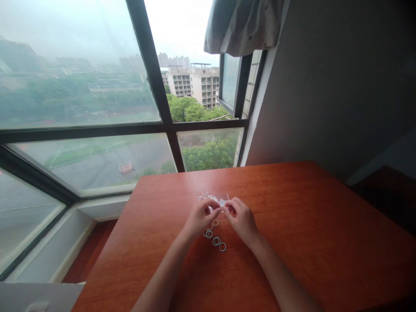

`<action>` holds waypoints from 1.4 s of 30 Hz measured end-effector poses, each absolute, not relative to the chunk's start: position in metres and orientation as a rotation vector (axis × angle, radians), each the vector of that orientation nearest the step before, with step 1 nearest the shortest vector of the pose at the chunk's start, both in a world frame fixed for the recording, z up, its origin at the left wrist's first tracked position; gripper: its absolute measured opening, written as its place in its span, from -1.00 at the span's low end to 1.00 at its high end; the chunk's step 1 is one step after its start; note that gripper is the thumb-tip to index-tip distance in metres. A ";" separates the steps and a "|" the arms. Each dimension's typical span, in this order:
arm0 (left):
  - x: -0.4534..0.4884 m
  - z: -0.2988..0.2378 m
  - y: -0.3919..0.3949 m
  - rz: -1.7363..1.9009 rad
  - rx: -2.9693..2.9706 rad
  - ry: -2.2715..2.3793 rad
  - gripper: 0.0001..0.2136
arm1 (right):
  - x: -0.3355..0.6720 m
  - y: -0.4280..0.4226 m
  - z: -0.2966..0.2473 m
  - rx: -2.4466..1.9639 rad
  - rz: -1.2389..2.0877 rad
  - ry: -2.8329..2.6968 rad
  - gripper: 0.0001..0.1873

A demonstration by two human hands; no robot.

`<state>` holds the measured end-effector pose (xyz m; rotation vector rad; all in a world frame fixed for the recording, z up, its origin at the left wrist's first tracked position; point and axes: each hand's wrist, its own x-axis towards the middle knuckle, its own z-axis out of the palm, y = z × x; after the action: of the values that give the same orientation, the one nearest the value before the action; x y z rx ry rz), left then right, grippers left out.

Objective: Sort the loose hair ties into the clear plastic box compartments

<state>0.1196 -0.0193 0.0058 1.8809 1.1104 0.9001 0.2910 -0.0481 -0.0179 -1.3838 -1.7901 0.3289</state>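
Observation:
My left hand (202,214) and my right hand (241,216) meet over the middle of the table, thumbs and fingertips pinched close together. Between them is a small clear plastic bag (222,202), its near edge at my fingertips. The fingers cover part of the bag, and anything smaller in the pinch is too small to make out. Several thin metal-looking rings lie on the table just below my hands: a yellowish ring (216,222), some overlapping grey rings (208,233) and a single grey ring (222,247) nearest me. A shiny clear piece (204,196) shows beyond my left hand.
The reddish-brown wooden table (292,208) reaches to a dark window frame (208,125) at the back. One window pane (230,82) stands ajar below a grey curtain (243,26). A grey wall (325,86) rises on the right.

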 end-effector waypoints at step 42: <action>0.085 -0.001 -0.003 1.007 2.109 1.536 -0.85 | 0.284 -0.051 -0.029 -1.452 0.497 -2.025 -0.93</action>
<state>0.0850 -0.0035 -0.0014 2.1095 1.5362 1.0066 0.2842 -0.0514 -0.0286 -1.4520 -2.0248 0.4974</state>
